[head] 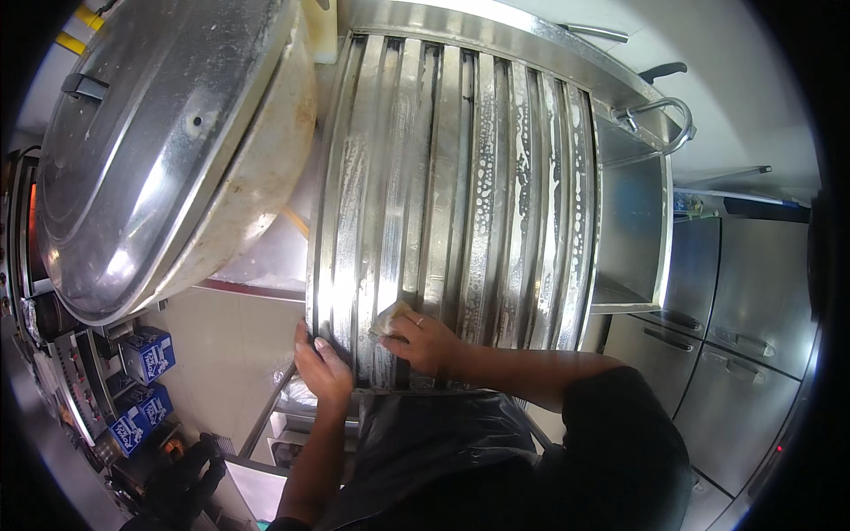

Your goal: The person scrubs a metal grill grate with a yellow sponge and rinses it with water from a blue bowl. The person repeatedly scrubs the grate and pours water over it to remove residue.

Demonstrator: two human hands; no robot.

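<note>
A stainless-steel baffle grease filter (435, 239) with long parallel slats lies across the steel sink counter before me. White suds and droplets coat several slats, mostly on its right half. My left hand (323, 368) grips the filter's frame at the near left corner, thumb on top. In my right hand (425, 342) is a pale, crumpled scrubbing pad or cloth (386, 318), pressed onto a slat on the near left part of the filter. The fingers cover part of the pad, so its exact kind cannot be told.
A large aluminium pot (265, 199) with a domed lid (166, 146) crowds the left side. To the right are a steel sink basin (631, 219), a curved faucet (687, 126) and steel refrigerator doors (757, 279). Blue boxes (147, 355) sit on low shelving at left.
</note>
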